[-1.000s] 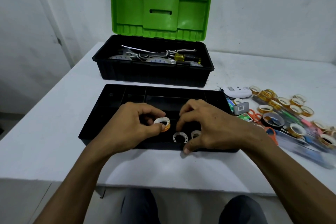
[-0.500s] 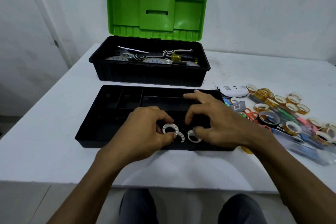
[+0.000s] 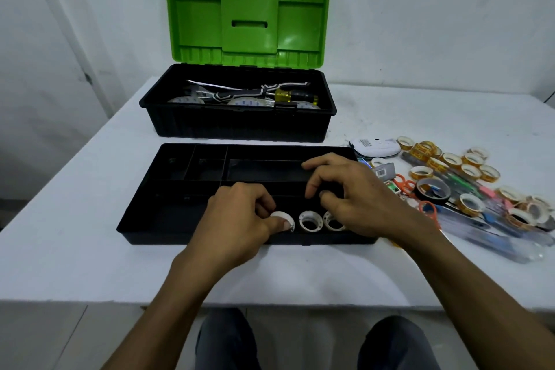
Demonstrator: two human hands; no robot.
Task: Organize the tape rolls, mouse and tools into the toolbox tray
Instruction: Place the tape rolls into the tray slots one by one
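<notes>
The black toolbox tray (image 3: 168,219) lies on the white table in front of me. My left hand (image 3: 240,219) pinches a small white tape roll (image 3: 282,218) in the tray's front compartment. Two more small rolls stand beside it, the middle roll (image 3: 310,221) and the right roll (image 3: 333,223). My right hand (image 3: 354,201) hovers over the right roll with loosely curled fingers, covering part of it and gripping nothing I can see. A white mouse (image 3: 375,147), several yellow tape rolls (image 3: 450,159) and a black tape roll (image 3: 432,191) lie to the right of the tray.
Behind the tray stands the black toolbox (image 3: 240,126), its green lid (image 3: 249,15) up and a yellow-handled screwdriver (image 3: 297,96) inside. Orange scissors (image 3: 404,185) and pens lie among the rolls at the right. The table's front edge is just below my wrists.
My left hand has brought its tape roll down into the tray's front compartment, beside the other two rolls. My right hand has lifted its fingers a little off the rolls.
</notes>
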